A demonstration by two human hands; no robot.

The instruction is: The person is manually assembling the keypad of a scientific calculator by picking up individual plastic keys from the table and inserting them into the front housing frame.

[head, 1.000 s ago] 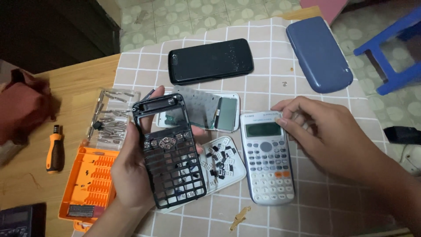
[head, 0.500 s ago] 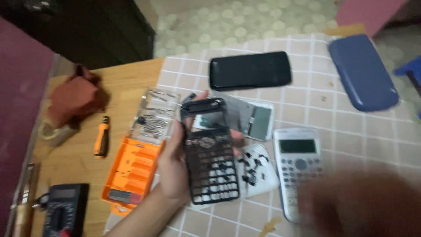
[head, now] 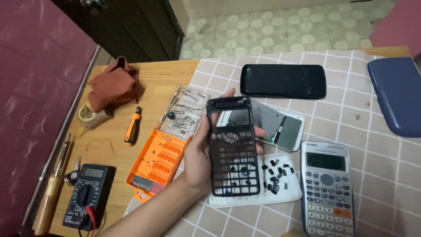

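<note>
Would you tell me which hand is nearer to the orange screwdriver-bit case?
Left. The left hand, holding the black calculator front shell, sits just beside the orange bit case; the right hand is out of view.

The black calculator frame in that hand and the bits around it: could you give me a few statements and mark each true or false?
1. The left hand holds the black calculator frame above the table. True.
2. The frame still has all its keys in it. False: most key holes are empty, and loose black keys lie on the white tray.
3. A whole grey calculator lies right of the tray. True.
4. The orange-handled screwdriver is in the right hand. False: it lies on the wooden table; the right hand is out of view.
5. The multimeter sits on the checked cloth. False: it is on bare wood.
</note>
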